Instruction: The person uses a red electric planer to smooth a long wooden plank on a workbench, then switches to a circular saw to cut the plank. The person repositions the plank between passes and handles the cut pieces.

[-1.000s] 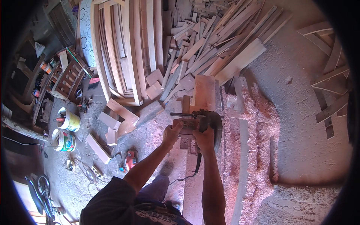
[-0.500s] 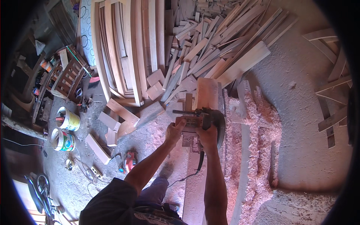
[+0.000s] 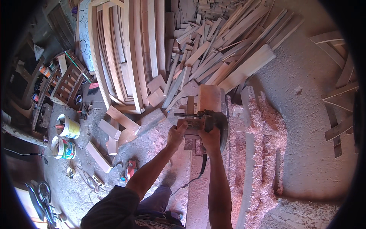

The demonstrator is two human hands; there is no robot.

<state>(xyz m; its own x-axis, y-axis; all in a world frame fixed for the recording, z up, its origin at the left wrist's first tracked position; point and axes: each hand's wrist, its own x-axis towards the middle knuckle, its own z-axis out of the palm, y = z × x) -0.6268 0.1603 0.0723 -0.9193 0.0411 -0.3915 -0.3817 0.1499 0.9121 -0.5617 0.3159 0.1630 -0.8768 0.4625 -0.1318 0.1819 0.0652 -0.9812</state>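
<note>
Both of my hands are closed on a corded power saw (image 3: 223,131) with a dark round guard on its right side. My left hand (image 3: 176,134) grips its reddish-brown body at the left. My right hand (image 3: 210,139) is wrapped round the rear handle, and a black cord (image 3: 204,165) trails back from there. The saw rests over a pale wooden board (image 3: 209,98), whose far end shows beyond it. The blade and the contact with the wood are hidden under the saw.
Shavings (image 3: 263,152) heap along timbers at the right. A pile of offcuts (image 3: 213,49) lies ahead, next to leaning wooden frames (image 3: 131,57). On the left floor stand two buckets (image 3: 65,148), near loose wood blocks (image 3: 99,156), a red power tool (image 3: 131,168) and a power strip (image 3: 97,180).
The saw, in both hands, has moved slightly away from me, toward the far end of the board. The whole view has shifted a little. My grip is the same.
</note>
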